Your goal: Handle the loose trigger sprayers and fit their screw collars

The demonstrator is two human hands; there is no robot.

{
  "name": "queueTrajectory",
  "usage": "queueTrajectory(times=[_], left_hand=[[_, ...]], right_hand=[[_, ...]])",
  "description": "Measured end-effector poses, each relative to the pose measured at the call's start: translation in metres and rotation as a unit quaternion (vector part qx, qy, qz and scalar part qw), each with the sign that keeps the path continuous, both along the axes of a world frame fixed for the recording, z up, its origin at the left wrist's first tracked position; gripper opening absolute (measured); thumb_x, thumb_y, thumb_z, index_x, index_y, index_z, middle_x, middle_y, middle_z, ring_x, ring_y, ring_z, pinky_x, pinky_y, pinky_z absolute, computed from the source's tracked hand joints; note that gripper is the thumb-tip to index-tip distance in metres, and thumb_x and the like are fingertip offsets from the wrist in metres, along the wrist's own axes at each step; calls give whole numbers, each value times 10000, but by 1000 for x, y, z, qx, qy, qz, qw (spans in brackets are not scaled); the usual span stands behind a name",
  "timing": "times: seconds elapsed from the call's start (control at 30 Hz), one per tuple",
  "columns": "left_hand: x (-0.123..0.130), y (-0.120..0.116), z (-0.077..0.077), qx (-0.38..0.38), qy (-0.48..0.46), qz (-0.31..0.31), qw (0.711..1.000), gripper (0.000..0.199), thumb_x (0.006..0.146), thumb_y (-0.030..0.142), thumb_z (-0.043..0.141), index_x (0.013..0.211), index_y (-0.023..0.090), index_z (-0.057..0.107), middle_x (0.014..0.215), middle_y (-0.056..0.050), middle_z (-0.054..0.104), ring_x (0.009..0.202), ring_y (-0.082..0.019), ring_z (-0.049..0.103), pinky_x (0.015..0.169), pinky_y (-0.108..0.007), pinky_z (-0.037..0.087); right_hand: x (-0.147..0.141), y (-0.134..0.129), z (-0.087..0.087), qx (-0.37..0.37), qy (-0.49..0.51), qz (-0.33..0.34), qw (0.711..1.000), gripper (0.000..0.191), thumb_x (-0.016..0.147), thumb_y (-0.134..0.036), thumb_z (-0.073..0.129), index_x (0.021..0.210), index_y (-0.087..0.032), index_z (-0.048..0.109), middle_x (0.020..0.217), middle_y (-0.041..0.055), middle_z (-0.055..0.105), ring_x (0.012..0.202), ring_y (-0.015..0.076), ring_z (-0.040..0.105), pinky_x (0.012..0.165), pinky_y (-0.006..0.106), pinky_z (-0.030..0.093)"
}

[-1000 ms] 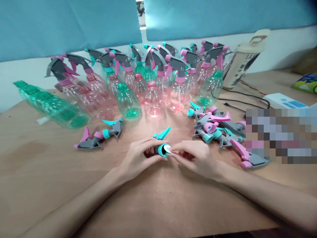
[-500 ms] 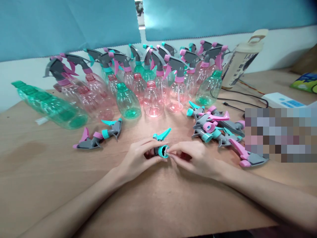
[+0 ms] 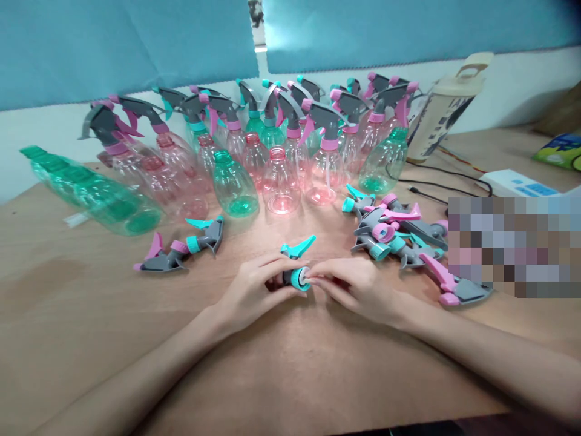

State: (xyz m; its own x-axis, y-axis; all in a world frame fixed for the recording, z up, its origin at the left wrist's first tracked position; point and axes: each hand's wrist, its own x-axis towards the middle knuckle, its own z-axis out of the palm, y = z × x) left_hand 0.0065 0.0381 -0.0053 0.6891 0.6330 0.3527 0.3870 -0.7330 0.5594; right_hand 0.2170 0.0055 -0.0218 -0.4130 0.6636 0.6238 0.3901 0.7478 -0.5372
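My left hand (image 3: pixel 256 287) is closed around a grey spray head with a teal collar (image 3: pixel 300 278) and a teal trigger (image 3: pixel 302 247), held low over the wooden table. The collar's opening faces right. At that opening, my right hand (image 3: pixel 358 287) pinches a small white part (image 3: pixel 305 277) that sits partly inside the collar; its full shape is hidden by the fingers. Left of my hands lie a pink-and-grey spray head (image 3: pixel 163 257) and a teal-and-grey one (image 3: pixel 206 235). A pile of spray heads (image 3: pixel 385 230) lies to the right.
Behind my hands stand many pink and green bottles, among them a green one (image 3: pixel 236 191) and an open pink one (image 3: pixel 280 188); several carry spray heads. Green bottles (image 3: pixel 91 188) lie nested at left. A tall cup (image 3: pixel 442 115), black cable (image 3: pixel 445 172) and white box (image 3: pixel 520 183) are at right.
The white part in my right fingers now sits closer against the collar's opening, and the collar has tilted slightly. My left hand has kept its grip on the spray head.
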Motion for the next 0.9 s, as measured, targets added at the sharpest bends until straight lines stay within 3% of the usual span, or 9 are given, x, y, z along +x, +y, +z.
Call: queueTrajectory(times=[0.1, 0.33, 0.6, 0.9], left_hand=[[0, 0, 0, 2, -1, -2, 1000, 315, 797, 294, 674, 1090, 187, 628, 757, 6, 559, 605, -88, 482, 550, -192, 399], [0, 1, 0, 1, -2, -5, 1000, 325, 800, 306, 669, 1091, 167, 629, 751, 1, 557, 606, -91, 482, 550, -197, 405], [0, 1, -1, -19, -8, -10, 1000, 322, 796, 271, 678, 1100, 179, 621, 772, 3, 549, 619, -87, 475, 559, -195, 399], [0, 1, -1, -13, -2, -5, 1000, 325, 813, 293, 656, 1117, 185, 617, 796, -11, 575, 615, -90, 483, 561, -200, 411]], right_hand=[[0, 0, 0, 4, -2, 2, 1000, 125, 880, -132, 529, 940, -134, 639, 904, 64, 722, 823, 135, 670, 740, 233, 520], [-1, -1, -1, 14, 5, -8, 1000, 58, 819, -115, 590, 788, -135, 634, 601, -16, 629, 519, 71, 549, 521, 176, 432], [0, 0, -4, 0, 9, -31, 999, 40, 830, -191, 617, 823, -152, 610, 570, -43, 574, 480, 61, 492, 486, 175, 390], [1, 0, -5, -3, 2, -29, 1000, 104, 829, -192, 626, 913, -130, 634, 677, -1, 657, 523, 68, 544, 551, 184, 441]])
